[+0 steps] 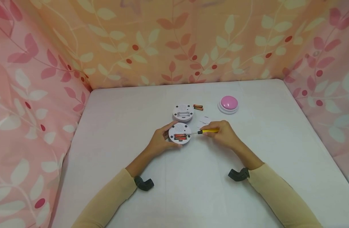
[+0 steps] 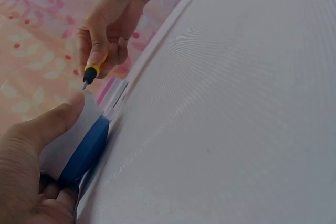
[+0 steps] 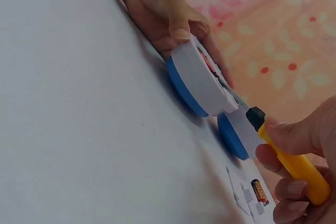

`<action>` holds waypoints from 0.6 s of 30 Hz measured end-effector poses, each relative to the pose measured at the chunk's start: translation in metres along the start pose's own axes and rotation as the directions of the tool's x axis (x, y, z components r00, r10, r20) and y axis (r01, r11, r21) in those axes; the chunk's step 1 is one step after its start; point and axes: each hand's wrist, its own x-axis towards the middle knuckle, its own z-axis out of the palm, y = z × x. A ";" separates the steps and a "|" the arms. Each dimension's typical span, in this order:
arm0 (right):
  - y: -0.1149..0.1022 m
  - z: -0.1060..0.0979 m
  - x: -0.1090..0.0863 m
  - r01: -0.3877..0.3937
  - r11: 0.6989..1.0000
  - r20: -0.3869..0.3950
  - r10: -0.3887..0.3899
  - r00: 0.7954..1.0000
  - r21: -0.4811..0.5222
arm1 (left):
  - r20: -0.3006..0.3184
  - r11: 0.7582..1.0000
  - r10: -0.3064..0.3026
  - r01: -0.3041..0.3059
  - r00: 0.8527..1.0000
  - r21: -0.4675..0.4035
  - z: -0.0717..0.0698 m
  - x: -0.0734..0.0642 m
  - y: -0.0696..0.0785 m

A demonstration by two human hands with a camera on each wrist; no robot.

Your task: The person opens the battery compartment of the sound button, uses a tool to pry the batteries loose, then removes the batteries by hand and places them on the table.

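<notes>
My left hand [image 1: 160, 140] grips the sides of a round white push-button device [image 1: 178, 129] lying upside down. Its blue side [image 3: 184, 90] faces the table, and two orange-red batteries [image 1: 180, 136] sit in its uncovered compartment. Between the thumb and fingers of my right hand [image 1: 224, 134] is a screwdriver [image 3: 296, 169] with a yellow handle and black collar. The metal shaft [image 1: 194, 133] points left, its tip at the right end of the batteries. Just behind stands a second upside-down device [image 1: 182, 108], its battery compartment uncovered and without batteries.
Two loose batteries [image 1: 198, 107] lie right of the second device. Small white covers [image 1: 205, 119] rest near my right hand. Farther right is a white device with a pink button [image 1: 229, 103] facing up. Floral curtains [image 1: 174, 41] border the white table [image 1: 120, 107].
</notes>
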 end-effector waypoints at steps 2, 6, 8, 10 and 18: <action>0.002 0.001 0.001 -0.024 1.000 0.005 0.024 1.000 0.019 | -0.007 1.000 -0.014 0.014 1.000 0.011 0.000 0.000 0.000; 0.004 0.003 0.002 -0.066 0.997 0.023 0.065 0.998 0.044 | -0.021 0.999 -0.038 0.039 0.999 0.017 0.001 -0.001 0.000; 0.005 0.003 0.002 -0.083 0.995 0.032 0.081 0.996 0.054 | -0.022 0.999 -0.032 0.032 0.999 0.012 0.001 0.000 -0.001; 0.006 0.003 0.003 -0.092 0.993 0.036 0.089 0.995 0.068 | -0.018 1.000 -0.015 0.015 1.000 -0.005 0.000 0.001 -0.003; 0.009 0.004 0.004 -0.106 0.990 0.031 0.103 0.994 0.091 | -0.004 0.999 0.024 -0.024 1.000 -0.040 -0.001 0.002 -0.006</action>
